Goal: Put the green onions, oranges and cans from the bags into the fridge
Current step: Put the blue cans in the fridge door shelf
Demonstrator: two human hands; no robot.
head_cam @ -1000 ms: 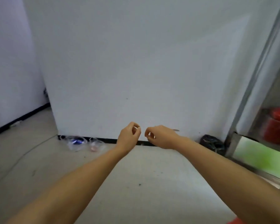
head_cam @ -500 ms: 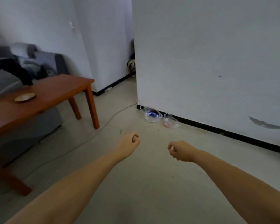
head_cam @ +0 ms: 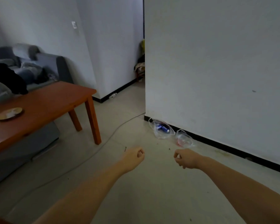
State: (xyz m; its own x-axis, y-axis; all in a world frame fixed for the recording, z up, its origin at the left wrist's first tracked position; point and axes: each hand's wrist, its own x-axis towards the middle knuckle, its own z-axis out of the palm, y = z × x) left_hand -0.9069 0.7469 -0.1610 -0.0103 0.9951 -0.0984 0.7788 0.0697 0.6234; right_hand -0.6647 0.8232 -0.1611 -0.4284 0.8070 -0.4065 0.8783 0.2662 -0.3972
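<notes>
Clear plastic bags lie on the pale floor against the white wall's black baseboard: the left bag [head_cam: 161,129] holds blue cans [head_cam: 163,127], and the right bag [head_cam: 184,139], just beside it, holds something red that is too blurry to name. Both bare hands reach out nearer than the bags, the left hand [head_cam: 134,156] and the right hand [head_cam: 184,158], fingers curled with nothing in them. An orange-brown wooden table [head_cam: 44,107] with a small round plate [head_cam: 9,113] stands at the left.

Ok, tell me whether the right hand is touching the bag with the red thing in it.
Apart. The head view shows bare floor between the right hand and the bag with the red contents.
</notes>
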